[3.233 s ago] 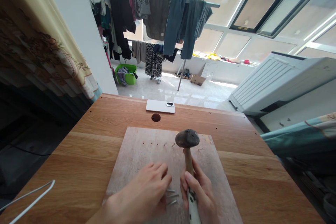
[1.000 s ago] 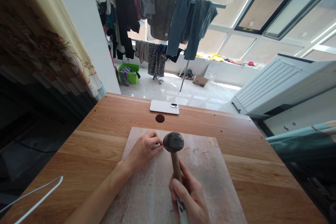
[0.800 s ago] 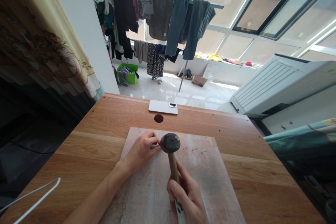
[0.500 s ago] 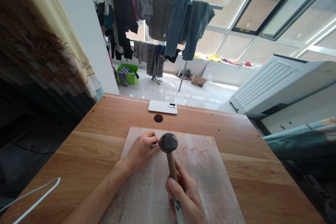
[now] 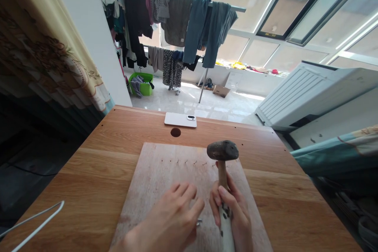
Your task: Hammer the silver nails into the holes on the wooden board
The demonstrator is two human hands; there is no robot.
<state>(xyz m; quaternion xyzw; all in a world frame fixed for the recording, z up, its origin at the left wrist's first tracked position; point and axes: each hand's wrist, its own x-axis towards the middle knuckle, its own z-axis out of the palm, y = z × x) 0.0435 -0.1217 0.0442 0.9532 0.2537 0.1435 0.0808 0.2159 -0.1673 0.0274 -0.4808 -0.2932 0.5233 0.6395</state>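
Note:
My right hand [image 5: 232, 204] is closed around the handle of a hammer [image 5: 223, 150], whose dark, worn head is raised over the right part of a pale wooden board [image 5: 132, 193]. Lower down, my left hand [image 5: 177, 208] is over the board with its fingers curled inward; the fingertips, and whatever they may hold, are hidden. Small silvery metal pieces [image 5: 199, 222] show at its right side. Across the far part of the board stands a row of several thin nails [image 5: 195, 162], some leaning. Two dark dots [image 5: 166, 161] continue this row at the left.
The board lies on a wooden table [image 5: 88, 177] with a round hole [image 5: 175, 132]. A white phone [image 5: 180, 119] lies near the far edge. A white bent wire [image 5: 41, 224] is at the lower left. Beyond are a laundry rack [image 5: 240, 9] and a green basket [image 5: 146, 88].
My left hand has left the row and come down toward me, uncovering nails and two dots. The hammer has moved right, its head turned sideways. The view shifted slightly.

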